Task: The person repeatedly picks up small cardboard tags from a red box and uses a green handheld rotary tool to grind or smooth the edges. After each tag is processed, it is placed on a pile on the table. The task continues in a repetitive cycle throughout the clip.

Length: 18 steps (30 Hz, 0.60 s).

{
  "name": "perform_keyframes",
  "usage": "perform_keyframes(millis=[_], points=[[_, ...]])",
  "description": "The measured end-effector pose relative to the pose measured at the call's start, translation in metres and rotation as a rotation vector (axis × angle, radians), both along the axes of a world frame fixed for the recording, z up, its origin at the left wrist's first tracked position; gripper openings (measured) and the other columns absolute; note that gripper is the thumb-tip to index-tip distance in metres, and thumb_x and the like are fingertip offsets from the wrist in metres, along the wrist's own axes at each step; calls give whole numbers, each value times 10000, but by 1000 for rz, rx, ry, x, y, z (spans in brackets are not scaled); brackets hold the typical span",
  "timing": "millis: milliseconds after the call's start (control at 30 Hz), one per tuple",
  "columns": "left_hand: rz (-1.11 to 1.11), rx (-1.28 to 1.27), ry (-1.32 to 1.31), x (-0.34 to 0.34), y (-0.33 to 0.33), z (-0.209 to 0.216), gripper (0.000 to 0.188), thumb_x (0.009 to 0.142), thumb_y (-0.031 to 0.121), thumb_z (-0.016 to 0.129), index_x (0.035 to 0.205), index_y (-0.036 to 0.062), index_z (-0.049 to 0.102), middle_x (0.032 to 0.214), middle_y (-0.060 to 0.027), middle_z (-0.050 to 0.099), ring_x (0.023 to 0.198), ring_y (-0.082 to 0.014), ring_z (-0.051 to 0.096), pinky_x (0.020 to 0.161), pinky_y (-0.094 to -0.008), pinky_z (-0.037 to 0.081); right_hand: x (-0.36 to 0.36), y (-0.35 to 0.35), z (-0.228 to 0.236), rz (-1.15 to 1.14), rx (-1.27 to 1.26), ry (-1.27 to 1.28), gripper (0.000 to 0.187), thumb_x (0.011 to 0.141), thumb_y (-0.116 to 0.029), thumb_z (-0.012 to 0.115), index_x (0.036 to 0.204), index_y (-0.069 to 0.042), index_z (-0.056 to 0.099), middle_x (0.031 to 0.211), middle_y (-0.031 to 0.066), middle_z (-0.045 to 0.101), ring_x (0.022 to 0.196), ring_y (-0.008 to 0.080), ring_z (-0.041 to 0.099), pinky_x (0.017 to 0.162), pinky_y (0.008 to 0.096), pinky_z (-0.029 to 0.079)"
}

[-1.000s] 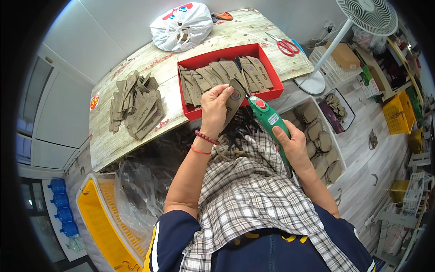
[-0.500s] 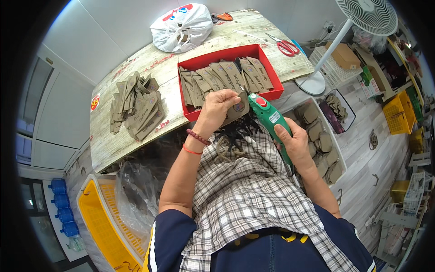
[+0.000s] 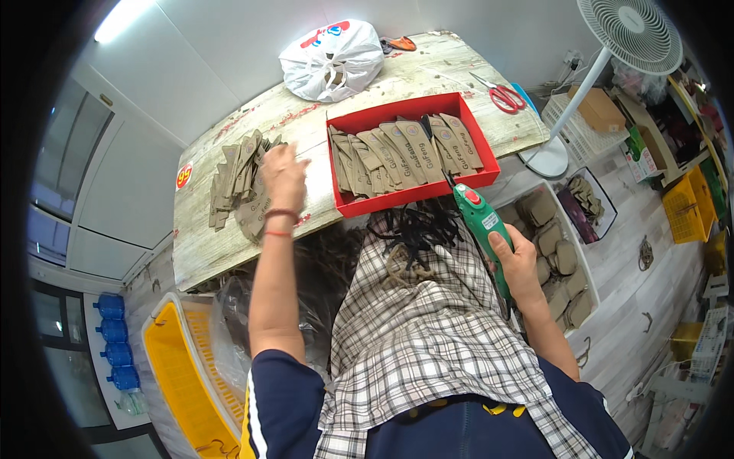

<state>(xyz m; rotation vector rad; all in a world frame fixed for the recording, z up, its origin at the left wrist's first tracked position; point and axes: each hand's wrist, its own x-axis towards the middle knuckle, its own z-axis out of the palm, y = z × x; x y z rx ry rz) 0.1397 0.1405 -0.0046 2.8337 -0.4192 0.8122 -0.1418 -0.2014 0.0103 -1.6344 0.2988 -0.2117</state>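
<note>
Head view | left hand [image 3: 284, 182] is blurred, over the right side of the tag pile [image 3: 233, 176]; whether it grasps something, one cannot tell | right hand [image 3: 515, 260] grasps the green tool [image 3: 482, 217], whose tip is near the front wall of the red box [image 3: 382, 203] | more tags [image 3: 410, 156] lie inside this box; box and pile are on the table [image 3: 206, 256]

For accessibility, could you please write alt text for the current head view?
A person's right hand holds a green tool while the blurred left hand is at a pile of flat brown pieces on a table, left of a red box of more.
</note>
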Motion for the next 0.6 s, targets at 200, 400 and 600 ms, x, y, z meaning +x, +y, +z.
perform_keyframes(millis=[200,400,600], points=[[-129,-59,95,19,-134,-17,374,812,423,665,1029,121,708,1057,-95,584,1092,-292,464,926,-454,358,0,5,6,-7,-35,0,440,919,-393,637,1085,15,631,700,-12,532,576,55,483,500,229,411],[-24,-421,161,12,-182,-29,264,738,271,751,943,111,708,1017,-99,614,1061,-286,508,948,-425,374,-1,-1,-7,-32,-42,-2,435,918,-388,641,1083,14,634,693,-7,540,563,57,481,496,229,403],[-145,-1176,110,-4,-154,-6,152,840,56,687,951,-18,614,868,-67,649,730,-124,592,660,-275,513,10,6,2,-7,-65,-42,418,917,-375,645,1081,9,639,675,-11,544,545,51,473,489,228,392]])
